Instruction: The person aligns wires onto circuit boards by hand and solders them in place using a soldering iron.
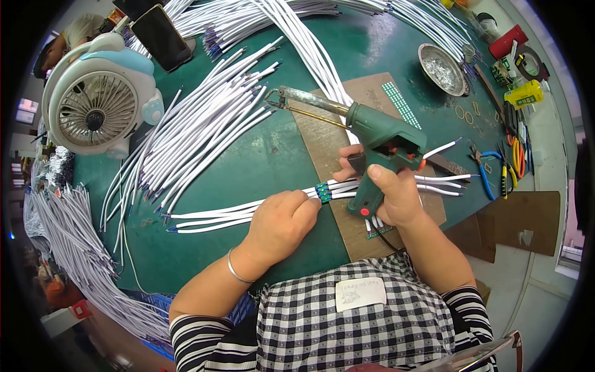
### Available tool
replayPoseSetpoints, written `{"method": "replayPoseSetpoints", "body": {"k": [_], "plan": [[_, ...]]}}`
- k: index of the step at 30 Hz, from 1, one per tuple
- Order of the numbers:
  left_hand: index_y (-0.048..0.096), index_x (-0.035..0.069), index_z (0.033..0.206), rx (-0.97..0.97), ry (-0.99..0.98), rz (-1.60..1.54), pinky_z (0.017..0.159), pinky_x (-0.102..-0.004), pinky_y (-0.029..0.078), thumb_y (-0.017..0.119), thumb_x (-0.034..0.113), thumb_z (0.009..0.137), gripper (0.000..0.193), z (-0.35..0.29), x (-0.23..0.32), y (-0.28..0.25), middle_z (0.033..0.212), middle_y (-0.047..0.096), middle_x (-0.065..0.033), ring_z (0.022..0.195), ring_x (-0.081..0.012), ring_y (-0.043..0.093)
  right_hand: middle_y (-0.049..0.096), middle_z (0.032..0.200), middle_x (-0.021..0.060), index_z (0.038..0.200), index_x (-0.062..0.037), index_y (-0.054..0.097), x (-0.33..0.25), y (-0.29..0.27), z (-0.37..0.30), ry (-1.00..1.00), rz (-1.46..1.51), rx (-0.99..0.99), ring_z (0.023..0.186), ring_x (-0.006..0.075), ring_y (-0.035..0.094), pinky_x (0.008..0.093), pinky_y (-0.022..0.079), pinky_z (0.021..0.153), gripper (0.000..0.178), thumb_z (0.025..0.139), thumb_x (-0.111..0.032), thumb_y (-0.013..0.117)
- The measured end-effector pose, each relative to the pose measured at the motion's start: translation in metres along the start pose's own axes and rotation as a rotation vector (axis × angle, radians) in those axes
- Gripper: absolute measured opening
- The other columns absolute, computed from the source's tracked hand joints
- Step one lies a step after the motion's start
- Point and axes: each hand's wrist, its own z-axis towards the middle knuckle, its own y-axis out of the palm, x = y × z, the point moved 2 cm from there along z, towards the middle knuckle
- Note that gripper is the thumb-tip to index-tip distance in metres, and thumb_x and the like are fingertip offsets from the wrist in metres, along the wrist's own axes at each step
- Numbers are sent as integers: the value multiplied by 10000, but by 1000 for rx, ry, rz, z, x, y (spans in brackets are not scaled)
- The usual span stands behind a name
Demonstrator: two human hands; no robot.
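Observation:
My right hand (396, 197) is wrapped round the handle of a green soldering gun (381, 127). The gun's metal tip points left, raised above the table. My left hand (282, 224), its fingers closed, grips a few white cables (217, 217) laid across the table in front of me. Just beyond its fingertips, small green circuit boards (323, 192) join these cables to others that run right, under the gun. A brown board (313, 130) lies beneath the gun. More short white cable ends and a green strip show below my right hand.
Bundles of white cables (204, 133) cover the table's left and back. A white fan (93, 115) and a phone (161, 38) stand at the left. Right of the gun are a metal bowl (444, 69), a perforated green board strip (401, 105), blue-handled pliers (483, 170) and a yellow bottle (524, 93).

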Motion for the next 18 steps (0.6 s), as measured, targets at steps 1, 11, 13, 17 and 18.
{"method": "replayPoseSetpoints", "body": {"k": [1, 11, 13, 17, 18], "plan": [[605, 42, 841, 0, -3, 3, 543, -335, 461, 686, 19, 656, 203, 0, 0, 0, 712, 537, -67, 635, -234, 567, 532, 1148, 206, 1280, 25, 387, 0, 0, 0, 8, -25, 13, 925, 307, 624, 435, 518, 827, 552, 830, -207, 607], [619, 51, 883, -48, 40, 43, 529, -325, 452, 653, 48, 670, 216, -3, -1, 0, 718, 528, -56, 621, -215, 554, 507, 1175, 212, 1297, 32, 360, -25, -8, -49, -11, -250, 136, 788, 241, 629, 374, 534, 714, 582, 825, -238, 570], [619, 52, 894, -10, 60, 38, 525, -321, 452, 643, 53, 677, 218, -4, -2, 0, 717, 524, -51, 618, -208, 553, 550, 1093, 167, 1281, 23, 385, -38, -18, -78, 21, -600, 79, 732, 200, 612, 321, 510, 672, 561, 840, -277, 560], [615, 56, 929, -58, 81, 102, 508, -302, 451, 603, 72, 699, 231, -7, 0, 0, 714, 511, -36, 608, -180, 548, 629, 786, 71, 1117, 12, 519, -35, -28, -124, -174, -815, 88, 656, 152, 597, 277, 485, 625, 438, 833, -318, 571], [615, 56, 929, -41, 83, 97, 508, -302, 451, 603, 72, 699, 231, -7, 0, -1, 714, 511, -36, 608, -180, 548, 624, 737, 64, 1058, 15, 543, -33, -31, -132, -58, -974, 119, 630, 145, 598, 282, 488, 609, 405, 815, -306, 587]]}}
